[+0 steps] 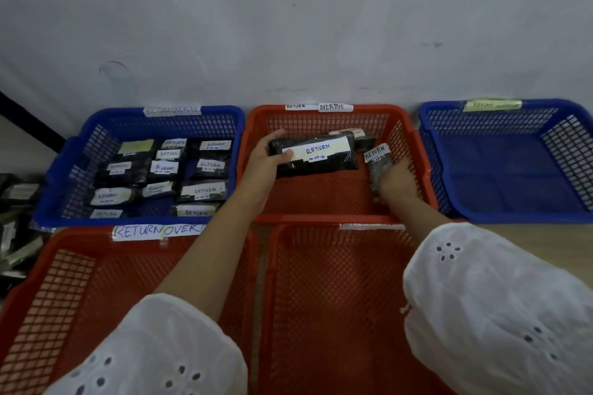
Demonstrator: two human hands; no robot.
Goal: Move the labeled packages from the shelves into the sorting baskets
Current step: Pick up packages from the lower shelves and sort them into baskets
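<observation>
- Left hand [264,163], I see, grips the large black RETURN package [321,154] inside the red basket [321,199].
- Right hand [398,184] clutches a small RETURN package [379,166] just beside it.

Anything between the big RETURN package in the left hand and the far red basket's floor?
Nothing visible. The left hand holds the big package over the red basket, whose floor shows bare below it. A second dark package sits just behind; the right hand grips a small package beside.
</observation>
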